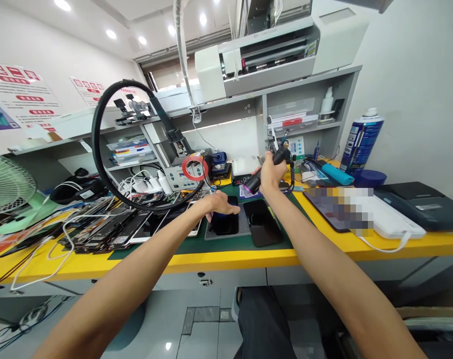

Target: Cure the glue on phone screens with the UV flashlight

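My right hand (271, 172) is wrapped round a black flashlight (254, 182), whose head points down and left and glows purple. My left hand (219, 203) grips a dark smartphone (225, 224) from above, thumb towards its right side and fingertips at its left edge. The phone lies on, or just above, a grey perforated pad (244, 227). Right of it is a second dark phone or screen (263, 227), partly over the pad and untouched by either hand. A green mat (155, 251) lies beneath them on the yellow bench.
Stacked phone screens (106, 224) crowd the left, near a green fan (9, 187). A black hose (97, 134) loops above the bench. A blue spray can (362, 142), a white device with a cable (394, 222) and a black box (424, 204) are at right.
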`<control>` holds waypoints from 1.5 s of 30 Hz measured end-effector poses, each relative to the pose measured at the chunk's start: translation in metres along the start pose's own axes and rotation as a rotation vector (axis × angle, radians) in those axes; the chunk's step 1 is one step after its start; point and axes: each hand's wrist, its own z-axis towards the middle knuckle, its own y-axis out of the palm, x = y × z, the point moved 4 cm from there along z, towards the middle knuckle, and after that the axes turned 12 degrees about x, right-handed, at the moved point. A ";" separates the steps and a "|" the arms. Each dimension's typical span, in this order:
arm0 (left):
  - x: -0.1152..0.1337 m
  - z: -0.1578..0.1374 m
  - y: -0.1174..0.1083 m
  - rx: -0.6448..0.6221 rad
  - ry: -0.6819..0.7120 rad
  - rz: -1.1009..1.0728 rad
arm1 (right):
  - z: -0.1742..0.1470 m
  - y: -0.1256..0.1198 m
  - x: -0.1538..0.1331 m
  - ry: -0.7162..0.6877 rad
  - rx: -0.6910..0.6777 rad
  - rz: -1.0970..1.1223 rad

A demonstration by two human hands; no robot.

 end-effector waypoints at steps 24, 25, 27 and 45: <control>0.024 -0.013 0.001 0.178 0.135 0.280 | 0.005 -0.003 -0.002 -0.029 0.018 -0.009; 0.023 -0.014 -0.001 0.209 0.134 0.286 | 0.005 -0.003 -0.002 -0.031 0.023 -0.007; 0.025 -0.018 -0.008 0.290 0.133 0.286 | 0.007 -0.003 -0.004 -0.037 0.032 -0.003; 0.061 -0.014 0.032 0.139 0.028 -0.622 | 0.031 -0.016 -0.024 -0.121 0.136 -0.078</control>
